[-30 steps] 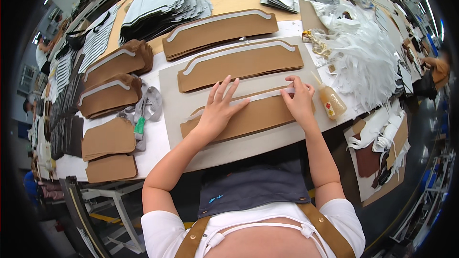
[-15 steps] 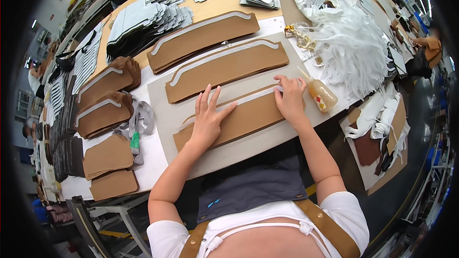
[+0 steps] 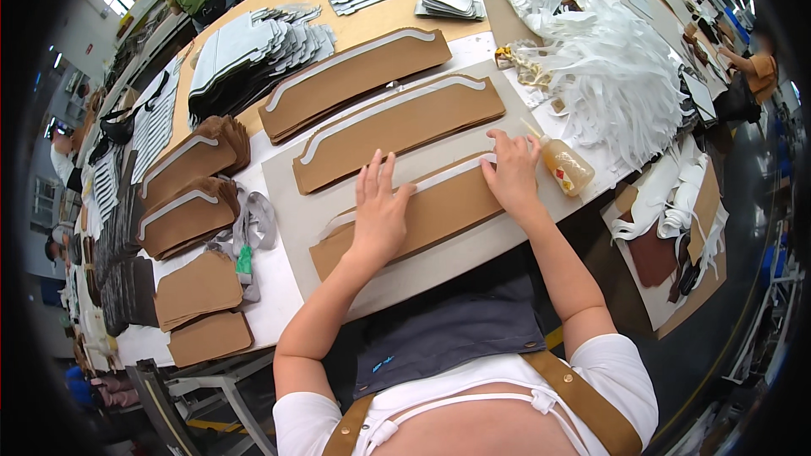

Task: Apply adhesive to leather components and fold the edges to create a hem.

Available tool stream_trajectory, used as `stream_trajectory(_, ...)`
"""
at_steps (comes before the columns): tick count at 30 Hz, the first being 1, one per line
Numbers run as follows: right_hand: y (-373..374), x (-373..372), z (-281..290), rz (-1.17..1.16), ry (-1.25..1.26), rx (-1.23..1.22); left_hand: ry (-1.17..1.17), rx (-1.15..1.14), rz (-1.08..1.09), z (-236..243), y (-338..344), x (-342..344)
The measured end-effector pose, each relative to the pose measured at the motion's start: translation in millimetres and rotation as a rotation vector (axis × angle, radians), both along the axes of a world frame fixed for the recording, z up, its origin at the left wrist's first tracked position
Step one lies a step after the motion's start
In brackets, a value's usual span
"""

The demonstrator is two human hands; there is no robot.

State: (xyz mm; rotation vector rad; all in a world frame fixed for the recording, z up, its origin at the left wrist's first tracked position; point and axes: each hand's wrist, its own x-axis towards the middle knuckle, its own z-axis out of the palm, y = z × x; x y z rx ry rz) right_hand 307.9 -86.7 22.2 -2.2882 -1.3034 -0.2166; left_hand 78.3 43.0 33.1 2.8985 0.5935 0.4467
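A long brown panel (image 3: 452, 213), stacked on others like it, lies nearest me on a grey board (image 3: 297, 218). A narrow white strip (image 3: 448, 172) runs along its far edge; the strip's left end curves loosely. My left hand (image 3: 380, 218) rests over the panel and strip left of the middle, open, its fingers stretched out. At the strip's right end my right hand (image 3: 512, 173) is open, fingers bent and apart, thumb touching near the edge. A squeeze bottle of amber liquid (image 3: 566, 167) lies just right of it.
Beyond are two more brown stacks with white strips (image 3: 397, 127), (image 3: 355, 76). Smaller brown pieces (image 3: 198, 287) sit left, beside grey ribbon (image 3: 253, 219). A heap of white strips (image 3: 621, 76) fills the right. The table's front edge runs close to me. Other people work farther off.
My left hand has slid rightward along the white strip, its fingers drawing closer together. My right hand stays at the strip's right end. The whole view has shifted slightly.
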Motion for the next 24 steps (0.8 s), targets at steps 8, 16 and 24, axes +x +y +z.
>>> stream_trajectory(8, -3.5, 2.3, -2.8, -0.028, -0.03, 0.015, 0.021, -0.16, -0.157, -33.5, -33.1, 70.2)
stream_trajectory(16, -28.3, 8.6, -8.7, -0.094, 0.084, 0.096, 0.108, -0.089, -0.133, -29.9, -44.2, 77.6)
stream_trajectory(24, -30.5, 11.2, -18.0, -0.105, 0.017, 0.181, -0.175, -0.05, -0.156, -31.4, -65.5, 110.6)
